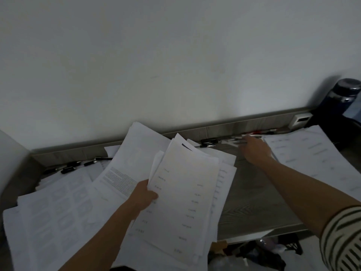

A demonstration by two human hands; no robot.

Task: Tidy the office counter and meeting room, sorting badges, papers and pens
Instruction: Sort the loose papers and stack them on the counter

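Observation:
My left hand grips a thick stack of printed papers by its left edge, held just above the grey counter. My right hand stretches to the back of the counter, its fingers among a row of pens lying along the wall strip; blur hides whether it holds one. More loose sheets cover the counter's left side. Another paper pile lies at the right.
Several black pens lie at the back left by the wall strip. A dark blue bottle stands at the far right corner beside a white socket. Dark clutter sits below the counter's front edge.

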